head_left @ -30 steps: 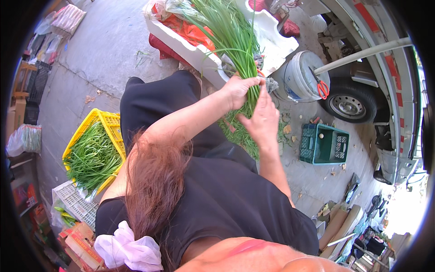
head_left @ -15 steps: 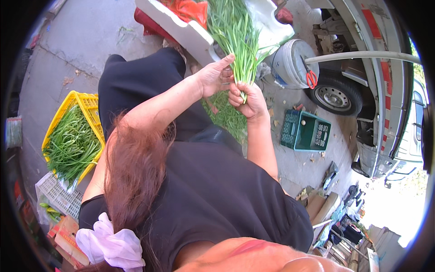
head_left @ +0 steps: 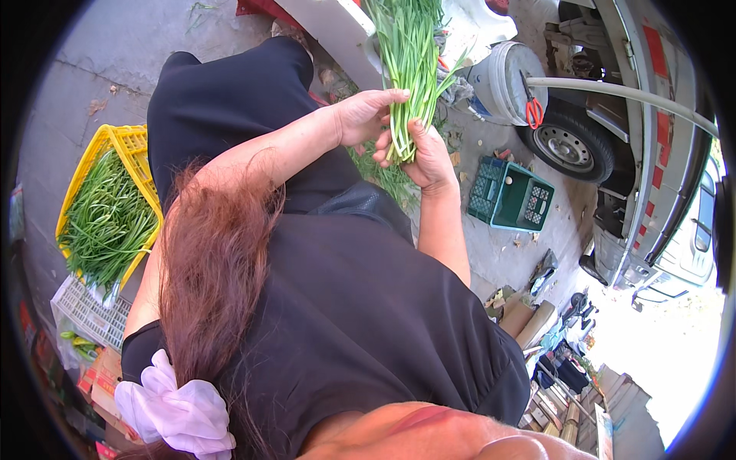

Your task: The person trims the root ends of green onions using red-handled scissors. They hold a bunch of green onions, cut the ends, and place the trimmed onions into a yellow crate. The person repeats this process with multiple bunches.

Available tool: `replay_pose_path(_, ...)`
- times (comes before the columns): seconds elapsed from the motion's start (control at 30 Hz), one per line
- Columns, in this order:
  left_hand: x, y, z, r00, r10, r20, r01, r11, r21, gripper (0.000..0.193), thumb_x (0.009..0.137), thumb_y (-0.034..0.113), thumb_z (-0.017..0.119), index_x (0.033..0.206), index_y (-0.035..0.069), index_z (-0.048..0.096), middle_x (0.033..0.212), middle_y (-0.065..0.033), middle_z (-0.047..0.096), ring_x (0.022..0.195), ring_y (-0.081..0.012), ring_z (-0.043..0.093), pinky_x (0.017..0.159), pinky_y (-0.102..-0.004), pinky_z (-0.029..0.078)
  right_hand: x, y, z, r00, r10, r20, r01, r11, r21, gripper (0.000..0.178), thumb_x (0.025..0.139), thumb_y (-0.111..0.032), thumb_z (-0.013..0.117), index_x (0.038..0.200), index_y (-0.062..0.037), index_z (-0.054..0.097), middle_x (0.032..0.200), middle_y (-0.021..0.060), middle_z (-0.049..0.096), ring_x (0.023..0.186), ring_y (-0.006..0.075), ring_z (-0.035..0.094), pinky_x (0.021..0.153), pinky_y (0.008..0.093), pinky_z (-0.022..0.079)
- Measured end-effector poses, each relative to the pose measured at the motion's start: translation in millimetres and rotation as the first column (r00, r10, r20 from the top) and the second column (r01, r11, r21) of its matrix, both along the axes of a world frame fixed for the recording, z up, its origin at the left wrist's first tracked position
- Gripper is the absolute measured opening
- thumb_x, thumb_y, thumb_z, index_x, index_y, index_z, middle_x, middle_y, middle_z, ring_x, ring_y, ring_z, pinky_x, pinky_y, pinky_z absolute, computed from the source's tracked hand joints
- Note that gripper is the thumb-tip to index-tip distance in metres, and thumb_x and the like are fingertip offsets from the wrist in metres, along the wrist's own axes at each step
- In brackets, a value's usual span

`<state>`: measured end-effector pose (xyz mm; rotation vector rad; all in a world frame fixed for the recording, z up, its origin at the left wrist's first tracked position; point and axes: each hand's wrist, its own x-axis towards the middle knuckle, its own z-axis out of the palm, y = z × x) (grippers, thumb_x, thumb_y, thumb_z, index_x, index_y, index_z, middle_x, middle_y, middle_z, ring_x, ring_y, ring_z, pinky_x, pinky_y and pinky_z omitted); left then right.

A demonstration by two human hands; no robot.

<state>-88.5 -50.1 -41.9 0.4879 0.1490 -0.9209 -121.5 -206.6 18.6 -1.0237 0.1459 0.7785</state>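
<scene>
A bunch of long green leafy stalks, looking like garlic chives [head_left: 412,84], is upright between my hands, its pale cut ends toward me. My right hand [head_left: 432,157] cups the lower ends, thumb in front and fingers behind. Higher up on the left side, my left hand [head_left: 359,119] grips the bunch, its thumb laid across the stalks; its fingertips are partly hidden. Beyond my hands, the leaves run up past a white foam box [head_left: 337,34]. More of the same greens [head_left: 107,218] fill a yellow crate [head_left: 126,138] on my left.
Right of the bunch stands a grey bucket [head_left: 502,80] with red-handled scissors [head_left: 533,111] hanging on it. A dark green crate [head_left: 510,193] lies nearer, beside a truck wheel [head_left: 566,146]. A white crate [head_left: 92,310] and cardboard boxes [head_left: 107,387] sit at lower left.
My right hand has loosened from a tight fist to a cupped hold, and the bunch looks thicker. My left thumb now lies across the stalks. The view has shifted slightly.
</scene>
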Motion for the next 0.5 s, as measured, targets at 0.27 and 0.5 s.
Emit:
replay_pose_path(0.27, 1, 2, 1, 0.998, -0.029, 0.064, 0.04, 0.981, -0.19, 0.05, 0.086, 0.03, 0.055, 0.128, 0.004, 0.048, 0.119, -0.0103, 0.059, 0.104, -0.0214, 0.059, 0.085, -0.0421, 0.048, 1, -4, 26, 0.832, 0.44, 0.339, 0.302, 0.154, -0.941, 0.058, 0.079, -0.057, 0.064, 0.091, -0.0005, 0.06, 0.07, 0.0085, 0.062, 0.06, 0.017, 0.058, 0.056, 0.0287, 0.046)
replay_pose_path(0.5, -2, 7, -1, 1.0, -0.02, 0.0, 0.018, 0.939, -0.344, 0.035, 0.092, 0.027, 0.052, 0.121, 0.005, 0.052, 0.111, -0.0069, 0.061, 0.098, -0.0202, 0.062, 0.084, -0.0401, 0.049, 5, 31, 49, 0.611, 0.519, 0.598, 0.567, 0.241, -0.788, 0.026, 0.071, -0.015, 0.075, 0.08, -0.0019, 0.055, 0.069, 0.008, 0.052, 0.061, 0.0227, 0.052, 0.057, 0.0359, 0.043)
